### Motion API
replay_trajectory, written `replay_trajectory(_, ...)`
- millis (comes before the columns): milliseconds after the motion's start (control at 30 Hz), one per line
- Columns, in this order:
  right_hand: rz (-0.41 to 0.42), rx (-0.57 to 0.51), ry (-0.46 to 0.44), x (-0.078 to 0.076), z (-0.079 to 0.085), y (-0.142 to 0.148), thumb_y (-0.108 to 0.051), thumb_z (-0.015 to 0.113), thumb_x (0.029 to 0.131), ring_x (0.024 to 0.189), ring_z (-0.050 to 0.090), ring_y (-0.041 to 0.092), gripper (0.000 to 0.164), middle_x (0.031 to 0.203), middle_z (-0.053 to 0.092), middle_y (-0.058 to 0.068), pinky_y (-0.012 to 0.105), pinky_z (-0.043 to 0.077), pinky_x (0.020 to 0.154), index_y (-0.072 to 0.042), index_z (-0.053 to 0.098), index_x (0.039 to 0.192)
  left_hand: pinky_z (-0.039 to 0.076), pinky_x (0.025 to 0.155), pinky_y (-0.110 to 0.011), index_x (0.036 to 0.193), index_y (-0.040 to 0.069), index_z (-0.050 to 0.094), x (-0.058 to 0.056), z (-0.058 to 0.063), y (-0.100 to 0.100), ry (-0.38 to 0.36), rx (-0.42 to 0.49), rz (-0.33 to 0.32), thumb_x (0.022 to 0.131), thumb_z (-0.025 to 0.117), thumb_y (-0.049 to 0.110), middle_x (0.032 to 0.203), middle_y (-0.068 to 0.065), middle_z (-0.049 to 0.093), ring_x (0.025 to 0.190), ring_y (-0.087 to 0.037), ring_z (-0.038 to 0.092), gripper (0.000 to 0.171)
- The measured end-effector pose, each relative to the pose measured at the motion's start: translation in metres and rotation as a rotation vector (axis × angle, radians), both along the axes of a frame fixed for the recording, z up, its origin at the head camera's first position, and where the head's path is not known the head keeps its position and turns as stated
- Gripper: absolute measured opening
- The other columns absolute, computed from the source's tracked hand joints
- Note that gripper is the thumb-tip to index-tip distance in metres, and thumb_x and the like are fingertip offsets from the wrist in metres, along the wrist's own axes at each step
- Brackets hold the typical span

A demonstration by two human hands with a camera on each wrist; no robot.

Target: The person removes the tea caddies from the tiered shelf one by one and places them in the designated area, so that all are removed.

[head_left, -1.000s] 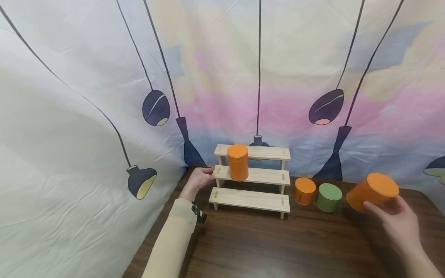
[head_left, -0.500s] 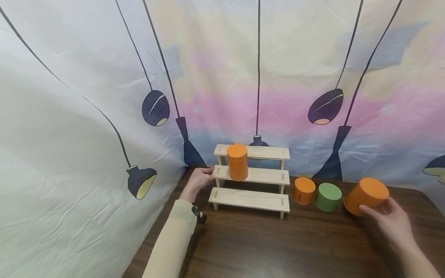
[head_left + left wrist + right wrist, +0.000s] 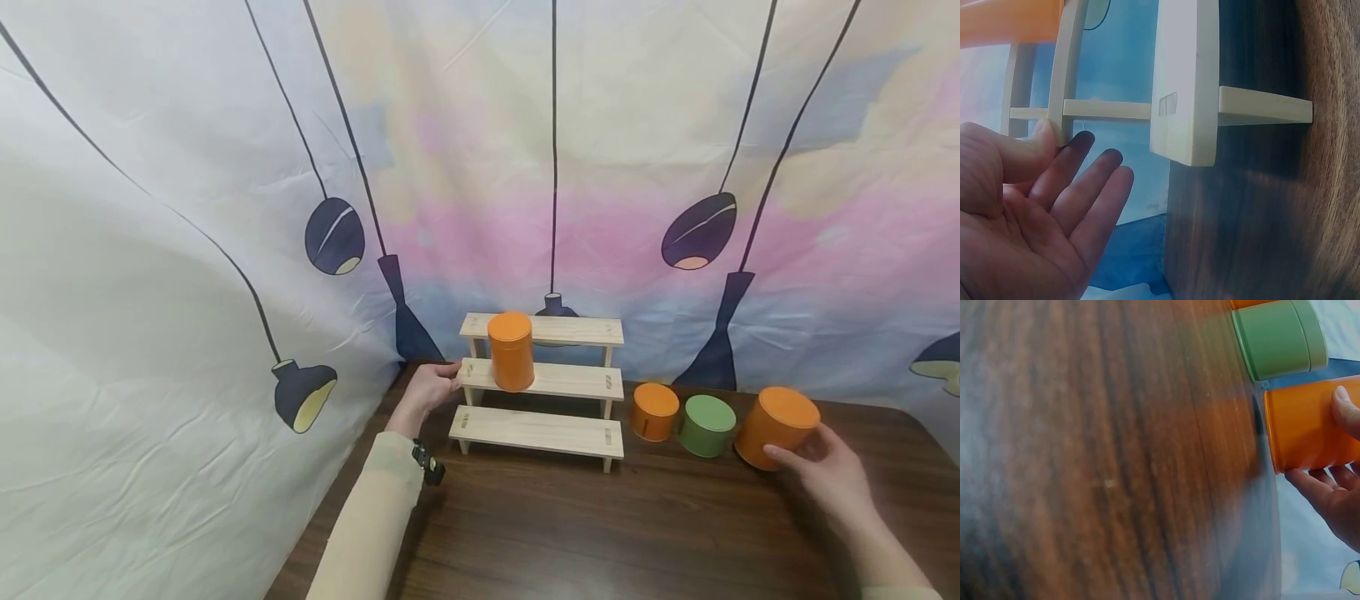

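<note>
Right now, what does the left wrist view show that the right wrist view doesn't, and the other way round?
Only the left wrist view: the left hand pinching the end of the middle step of the wooden rack, plus part of the shelved orange canister.

Only the right wrist view: the right hand holding a second orange canister, the green tin, and a sliver of the small orange tin.

Both: dark tabletop and bluish backdrop fabric.
</note>
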State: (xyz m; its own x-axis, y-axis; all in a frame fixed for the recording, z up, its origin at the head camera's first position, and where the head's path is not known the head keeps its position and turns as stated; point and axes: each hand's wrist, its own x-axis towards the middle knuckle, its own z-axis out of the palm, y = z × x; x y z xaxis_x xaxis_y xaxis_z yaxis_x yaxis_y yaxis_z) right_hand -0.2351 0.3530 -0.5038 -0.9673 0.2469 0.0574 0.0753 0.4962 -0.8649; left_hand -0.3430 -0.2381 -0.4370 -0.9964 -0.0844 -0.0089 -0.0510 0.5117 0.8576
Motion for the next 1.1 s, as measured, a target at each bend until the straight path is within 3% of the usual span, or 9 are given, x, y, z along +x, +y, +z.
replay_trajectory(67,0.000,-0.001,-0.008,-0.0013,-0.0009,-0.0003,-0.042,0.074,0.103,0.146,0.032,0.062,0.097,0.164,0.029,0.040,0.051,0.042,0.119,0.008,0.020,0.166,0.051,0.111,-0.049,0.147,0.004,0.063,-0.0004,-0.0001,-0.0010,0.000,0.008,-0.003,0.100,0.068,0.005,0.146,-0.019,0.064,0.131,-0.033,0.063,0.047)
replay_trajectory(133,0.001,-0.005,-0.010,-0.0024,-0.0020,-0.0009,-0.042,0.074,0.102,0.145,0.031,0.063,0.098,0.163,0.028,0.041,0.074,0.032,0.114,0.008,0.019,0.166,0.051,0.110,-0.049,0.147,0.005,0.063,-0.0007,-0.0002,-0.0017,-0.006,0.018,-0.004,0.101,0.068,0.004,0.146,-0.019,0.064,0.131,-0.033,0.063,0.047)
replay_trajectory(400,-0.003,0.013,-0.008,-0.0040,-0.0044,-0.0017,-0.043,0.075,0.102,0.145,0.034,0.062,0.098,0.162,0.031,0.040,0.071,0.035,0.115,0.007,0.021,0.166,0.054,0.107,-0.051,0.149,0.004,0.060,0.0026,0.0033,-0.0003,-0.037,0.059,-0.011,0.102,0.066,0.002,0.145,-0.020,0.064,0.130,-0.034,0.065,0.047)
replay_trajectory(467,0.000,0.025,-0.003,-0.0038,-0.0045,-0.0012,-0.044,0.075,0.101,0.145,0.035,0.061,0.098,0.162,0.033,0.040,0.049,0.046,0.116,0.007,0.022,0.166,0.054,0.108,-0.052,0.149,0.004,0.060,0.0024,0.0029,0.0000,-0.045,0.072,-0.009,0.102,0.066,0.002,0.146,-0.020,0.063,0.131,-0.034,0.064,0.047)
replay_trajectory(533,0.007,0.034,0.002,-0.0033,-0.0046,-0.0009,-0.044,0.076,0.101,0.144,0.037,0.061,0.098,0.161,0.034,0.040,0.024,0.051,0.104,0.007,0.024,0.166,0.053,0.108,-0.052,0.149,0.004,0.060,0.0017,0.0022,0.0001,-0.047,0.076,-0.008,0.103,0.066,0.001,0.146,-0.020,0.063,0.132,-0.035,0.063,0.047)
replay_trajectory(600,0.014,0.043,0.005,-0.0026,-0.0046,-0.0008,-0.044,0.076,0.100,0.143,0.038,0.061,0.097,0.160,0.036,0.040,0.016,0.050,0.095,0.007,0.025,0.166,0.054,0.108,-0.053,0.150,0.003,0.060,0.0014,0.0016,0.0003,-0.051,0.085,-0.009,0.103,0.065,0.001,0.146,-0.020,0.063,0.132,-0.035,0.063,0.047)
replay_trajectory(667,0.019,0.039,0.010,-0.0022,-0.0048,-0.0012,-0.043,0.076,0.101,0.142,0.038,0.061,0.097,0.159,0.036,0.041,0.025,0.051,0.104,0.008,0.025,0.165,0.054,0.107,-0.053,0.150,0.003,0.059,0.0015,0.0017,0.0007,-0.056,0.097,-0.010,0.103,0.065,0.000,0.146,-0.021,0.063,0.132,-0.035,0.063,0.047)
replay_trajectory(800,0.018,0.030,0.008,-0.0024,-0.0050,-0.0023,-0.042,0.076,0.101,0.142,0.037,0.063,0.096,0.159,0.035,0.042,0.071,0.038,0.112,0.009,0.025,0.165,0.056,0.105,-0.053,0.151,0.003,0.059,0.0016,0.0010,0.0009,-0.065,0.108,-0.009,0.104,0.064,0.000,0.146,-0.021,0.063,0.131,-0.035,0.063,0.047)
replay_trajectory(1100,0.022,-0.001,0.004,-0.0049,-0.0061,-0.0011,-0.042,0.076,0.101,0.144,0.033,0.064,0.097,0.160,0.032,0.043,0.076,0.031,0.113,0.009,0.023,0.165,0.059,0.099,-0.052,0.152,0.003,0.057,0.0001,-0.0010,0.0010,-0.053,0.103,-0.027,0.105,0.063,0.002,0.150,-0.022,0.059,0.135,-0.038,0.061,0.047)
